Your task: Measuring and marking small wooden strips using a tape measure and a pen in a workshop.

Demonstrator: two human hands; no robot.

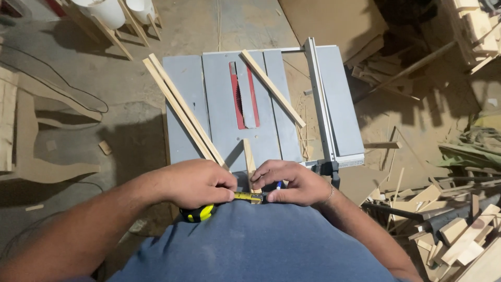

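My left hand [195, 183] grips a yellow and black tape measure [201, 212] at the near edge of a grey table saw [276, 125]. Its yellow blade [248, 197] runs right across the end of a short wooden strip [249, 159] that lies on the saw table. My right hand [295, 183] pinches the tape's tip against that strip and also holds a blue pen [279, 185] between its fingers. The saw blade [240, 99] sits in a red insert beyond the strip.
Two long wooden slats [180, 109] lie diagonally on the saw's left side, another slat [271, 86] crosses its right. The rip fence [319, 99] stands at the right. Wood offcuts [459, 235] pile on the floor to the right; cut boards [31, 151] lie left.
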